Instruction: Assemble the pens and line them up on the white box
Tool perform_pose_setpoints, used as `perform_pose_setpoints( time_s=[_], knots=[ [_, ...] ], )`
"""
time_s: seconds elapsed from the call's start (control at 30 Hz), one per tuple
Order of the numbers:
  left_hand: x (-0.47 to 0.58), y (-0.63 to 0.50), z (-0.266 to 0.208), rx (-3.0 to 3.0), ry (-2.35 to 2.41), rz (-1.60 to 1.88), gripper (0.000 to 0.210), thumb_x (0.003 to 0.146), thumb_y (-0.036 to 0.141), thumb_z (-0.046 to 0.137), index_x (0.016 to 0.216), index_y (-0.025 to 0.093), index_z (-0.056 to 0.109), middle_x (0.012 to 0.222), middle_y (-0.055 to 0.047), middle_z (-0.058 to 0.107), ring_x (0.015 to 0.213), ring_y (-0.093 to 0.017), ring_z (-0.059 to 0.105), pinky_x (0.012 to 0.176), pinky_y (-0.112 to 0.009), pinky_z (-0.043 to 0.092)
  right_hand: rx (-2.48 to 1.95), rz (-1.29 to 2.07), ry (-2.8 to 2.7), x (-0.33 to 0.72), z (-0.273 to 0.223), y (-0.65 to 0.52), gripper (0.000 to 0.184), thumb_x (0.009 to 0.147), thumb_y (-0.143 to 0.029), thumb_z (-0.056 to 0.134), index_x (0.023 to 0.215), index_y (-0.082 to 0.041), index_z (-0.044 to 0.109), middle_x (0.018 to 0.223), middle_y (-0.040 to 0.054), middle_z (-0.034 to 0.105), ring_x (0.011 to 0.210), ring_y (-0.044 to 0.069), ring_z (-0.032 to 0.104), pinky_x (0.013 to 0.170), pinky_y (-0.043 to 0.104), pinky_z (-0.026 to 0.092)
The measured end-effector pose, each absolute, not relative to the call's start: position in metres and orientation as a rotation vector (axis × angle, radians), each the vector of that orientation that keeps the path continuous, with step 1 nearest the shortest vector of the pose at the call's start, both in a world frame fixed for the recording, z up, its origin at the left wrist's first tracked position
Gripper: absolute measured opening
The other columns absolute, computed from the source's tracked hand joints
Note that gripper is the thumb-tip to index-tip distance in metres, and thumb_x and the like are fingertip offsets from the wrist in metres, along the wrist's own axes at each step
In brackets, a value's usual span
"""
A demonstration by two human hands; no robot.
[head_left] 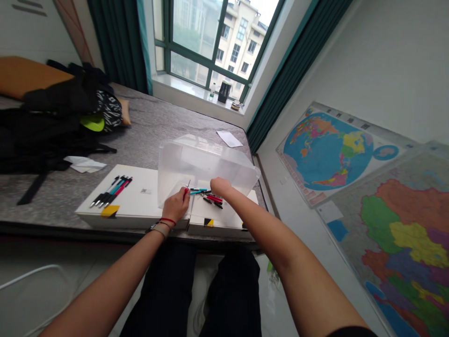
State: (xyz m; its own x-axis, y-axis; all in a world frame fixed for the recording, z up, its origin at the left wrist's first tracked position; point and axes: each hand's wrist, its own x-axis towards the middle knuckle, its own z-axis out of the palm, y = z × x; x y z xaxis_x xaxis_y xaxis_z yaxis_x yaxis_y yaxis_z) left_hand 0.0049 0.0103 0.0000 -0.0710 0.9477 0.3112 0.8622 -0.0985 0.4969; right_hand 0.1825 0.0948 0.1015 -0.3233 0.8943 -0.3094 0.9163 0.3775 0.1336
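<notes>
My left hand (177,204) is closed in a pinch on a small red pen part, with a thin tip sticking up from the fingers. Close by, my right hand (220,186) is curled with its fingertips turned away, so whatever it holds is hidden. Below and beside it, loose pen parts (214,199) in red, black and blue lie in a small pile. A clear plastic bin (206,161) rests tipped on its side behind both hands, open toward me. Several whole pens (112,191), black, blue and red, lie side by side on the left white box (145,187).
A second white box (199,222) with yellow-black tape adjoins the first, both at the bed's (150,117) front edge. A crumpled tissue (85,164) and a dark backpack (63,117) are at left. Paper (229,138) lies behind the bin. Wall maps (329,145) hang right.
</notes>
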Motion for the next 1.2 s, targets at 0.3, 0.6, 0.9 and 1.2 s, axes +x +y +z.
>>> perform_pose_setpoints(
  time_s=[0.3, 0.6, 0.9, 1.2],
  knots=[
    [0.004, 0.009, 0.001, 2.037, 2.008, 0.909, 0.034, 0.101, 0.044, 0.031, 0.106, 0.023, 0.057, 0.081, -0.005, 0.071, 0.07, -0.022, 0.065, 0.06, -0.028, 0.034, 1.642, -0.209, 2.438, 0.181, 0.092, 0.1, 0.044, 0.097, -0.046, 0.043, 0.106, -0.014, 0.072, 0.109, 0.0191, 0.071, 0.099, 0.027, 0.068, 0.081, 0.032, 0.05],
    [0.004, 0.009, 0.003, 2.036, 2.004, 0.914, 0.032, 0.101, 0.043, 0.032, 0.105, 0.023, 0.056, 0.082, -0.004, 0.071, 0.071, -0.022, 0.066, 0.06, -0.029, 0.033, 1.901, -0.345, 2.345, 0.18, 0.089, 0.1, 0.051, 0.099, -0.047, 0.035, 0.11, -0.013, 0.07, 0.112, 0.0198, 0.07, 0.1, 0.027, 0.067, 0.078, 0.032, 0.049],
    [0.004, 0.008, 0.004, 2.022, 1.997, 0.898, 0.034, 0.101, 0.044, 0.031, 0.106, 0.023, 0.057, 0.082, -0.004, 0.071, 0.073, -0.022, 0.066, 0.06, -0.028, 0.035, 1.71, -0.287, 2.395, 0.183, 0.102, 0.086, 0.024, 0.087, -0.03, 0.058, 0.103, -0.019, 0.074, 0.108, 0.0139, 0.072, 0.095, 0.024, 0.067, 0.077, 0.029, 0.049],
    [0.004, 0.008, 0.006, 2.0, 1.999, 0.905, 0.034, 0.101, 0.043, 0.031, 0.107, 0.023, 0.057, 0.083, -0.005, 0.071, 0.072, -0.022, 0.066, 0.061, -0.028, 0.035, 1.432, -0.209, 2.508, 0.181, 0.096, 0.084, 0.033, 0.079, -0.015, 0.064, 0.109, -0.024, 0.074, 0.111, 0.0114, 0.071, 0.101, 0.025, 0.066, 0.081, 0.028, 0.048]
  ],
)
